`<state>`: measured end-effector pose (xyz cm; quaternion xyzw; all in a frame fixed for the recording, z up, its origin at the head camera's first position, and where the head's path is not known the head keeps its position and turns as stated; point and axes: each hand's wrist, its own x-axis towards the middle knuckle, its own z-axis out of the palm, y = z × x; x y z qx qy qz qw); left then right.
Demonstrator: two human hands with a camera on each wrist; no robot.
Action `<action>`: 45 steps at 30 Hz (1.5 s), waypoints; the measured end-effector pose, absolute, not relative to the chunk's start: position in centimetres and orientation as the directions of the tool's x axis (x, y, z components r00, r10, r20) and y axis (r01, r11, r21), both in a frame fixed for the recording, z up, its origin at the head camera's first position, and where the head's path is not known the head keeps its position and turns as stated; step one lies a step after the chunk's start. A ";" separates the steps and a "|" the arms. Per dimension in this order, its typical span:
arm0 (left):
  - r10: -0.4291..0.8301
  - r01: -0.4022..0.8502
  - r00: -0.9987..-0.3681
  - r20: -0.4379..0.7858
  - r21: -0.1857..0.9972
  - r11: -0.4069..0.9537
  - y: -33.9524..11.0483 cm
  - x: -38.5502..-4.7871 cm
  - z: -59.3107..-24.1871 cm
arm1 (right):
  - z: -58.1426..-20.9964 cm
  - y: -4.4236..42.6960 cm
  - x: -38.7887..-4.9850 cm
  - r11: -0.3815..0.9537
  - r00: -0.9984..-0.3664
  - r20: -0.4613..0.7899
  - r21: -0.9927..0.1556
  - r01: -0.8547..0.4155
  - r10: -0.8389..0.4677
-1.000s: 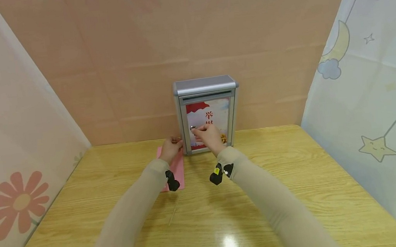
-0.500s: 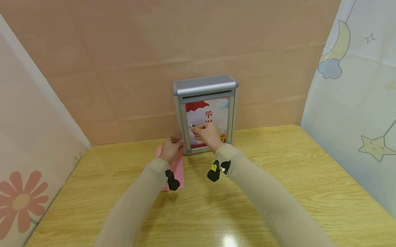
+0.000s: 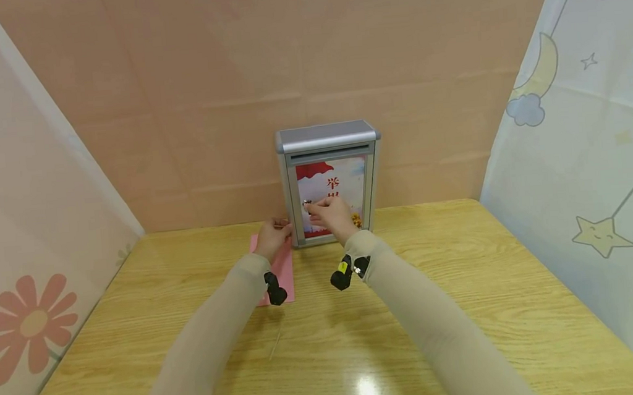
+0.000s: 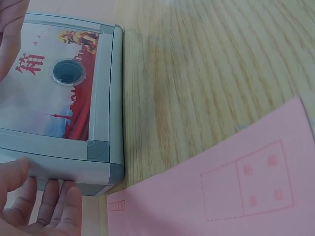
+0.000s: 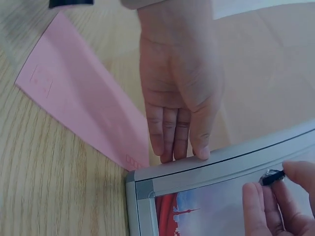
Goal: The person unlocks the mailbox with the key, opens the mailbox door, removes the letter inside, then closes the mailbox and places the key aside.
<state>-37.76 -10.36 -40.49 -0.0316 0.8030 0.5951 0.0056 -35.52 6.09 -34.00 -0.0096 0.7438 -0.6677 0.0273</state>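
A silver-framed metal box (image 3: 327,136) with a slot near its top and a printed front panel stands upright against the back wall. Its lock (image 5: 268,176) sits on the front panel. There my right hand (image 3: 333,216) pinches a small black piece, which looks like a key's head (image 5: 274,178); its blade is not visible. On the box's left side rests my left hand (image 3: 272,238), fingers straight against the side wall and thumb at the front edge (image 5: 179,88). Just below that hand lies a pink envelope (image 4: 236,196), partly covered by the left wrist in the head view.
The wooden table (image 3: 469,291) bears a thin pale stick (image 3: 275,343) nearer the front. A round window (image 4: 68,72) shows low on the box's panel. Plain orange-brown sheeting (image 3: 203,107) hangs behind, and printed sheets (image 3: 585,139) stand on both sides.
My right wrist has turned and risen slightly, with the fingers still at the lock. My left hand, the box and the envelope have kept their places.
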 end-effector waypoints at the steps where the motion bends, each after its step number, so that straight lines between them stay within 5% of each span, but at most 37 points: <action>1: -0.045 -0.054 -0.998 -0.043 0.955 0.290 -10.3 -37.7 -40.5 | -34.1 6.2 -35.6 0.081 -0.997 -0.046 -0.996 0.041 -0.061; 12: -0.040 -0.046 -0.999 -0.036 0.957 0.287 -10.3 -37.6 -40.4 | -35.3 7.2 -37.0 -0.190 -0.900 -0.357 -0.893 0.408 -0.252; 21: -0.037 -0.027 -0.999 -0.017 0.957 0.289 -10.4 -37.6 -40.5 | -35.5 6.9 -37.4 -0.345 -0.845 -0.440 -0.776 0.529 -0.305; 35: -0.045 -0.009 -0.999 0.006 0.950 0.314 -10.6 -37.6 -40.5 | -35.6 6.4 -37.5 -0.436 -0.861 -0.423 -0.743 0.508 -0.282; 45: -0.050 -0.009 -0.999 0.005 0.960 0.281 -10.6 -37.6 -40.7 | -35.3 6.2 -37.3 -0.188 -0.945 -0.236 -0.941 0.280 -0.226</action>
